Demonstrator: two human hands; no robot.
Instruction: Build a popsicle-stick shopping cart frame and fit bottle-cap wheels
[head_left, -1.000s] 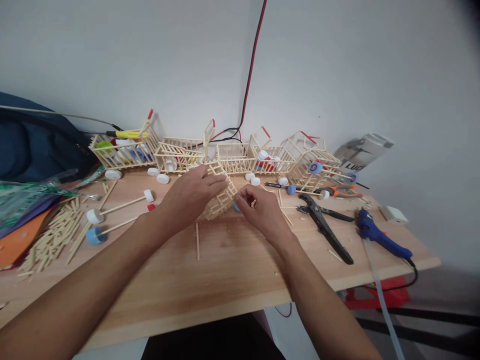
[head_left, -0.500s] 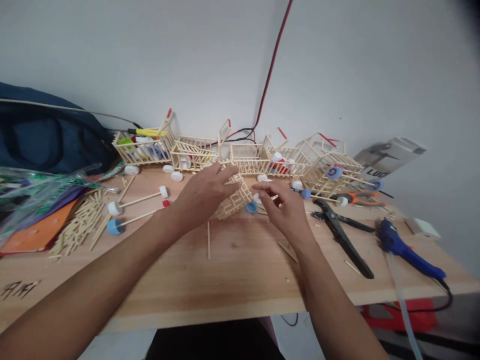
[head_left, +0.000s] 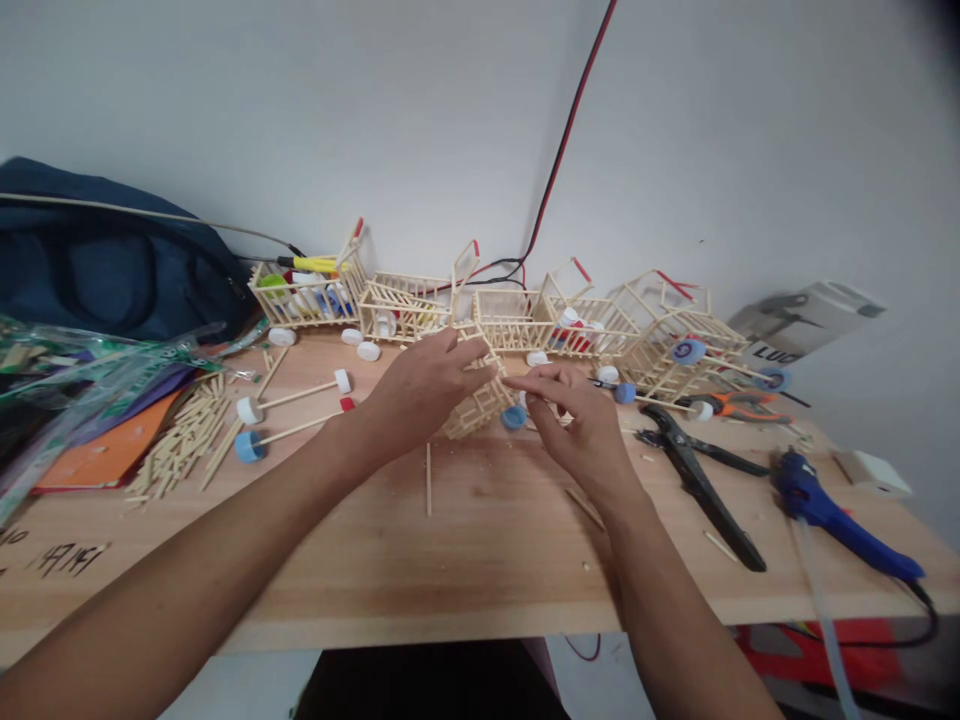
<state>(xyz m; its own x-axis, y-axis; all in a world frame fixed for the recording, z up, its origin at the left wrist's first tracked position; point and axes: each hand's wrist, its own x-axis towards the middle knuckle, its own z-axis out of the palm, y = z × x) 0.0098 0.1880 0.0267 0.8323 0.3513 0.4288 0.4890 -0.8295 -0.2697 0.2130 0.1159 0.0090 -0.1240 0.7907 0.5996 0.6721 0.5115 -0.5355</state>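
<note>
My left hand [head_left: 431, 385] is closed around the upper left side of a small basket frame [head_left: 480, 408] made of thin wooden sticks, which tilts above the table. Part of the frame is hidden behind my fingers. My right hand [head_left: 576, 412] is at the frame's right edge, its index finger stretched toward the sticks and the thumb apart below. Whether that fingertip touches the frame is hard to tell. A blue bottle cap [head_left: 513, 417] lies between the frame and my right hand. One loose stick [head_left: 429, 480] lies in front of the frame.
Stick-built carts [head_left: 307, 295] with bottle-cap wheels line the wall. Wheel axles [head_left: 300, 393] and a stick pile [head_left: 184, 440] lie left. Black cutters [head_left: 705, 490], orange-handled pliers [head_left: 746, 407] and a blue glue gun [head_left: 840, 515] are at right. A dark blue bag [head_left: 112, 260] stands far left.
The whole view has swung slightly left, so the things on the table appear farther right. Both hands remain at the stick frame, with little visible change in their grip.
</note>
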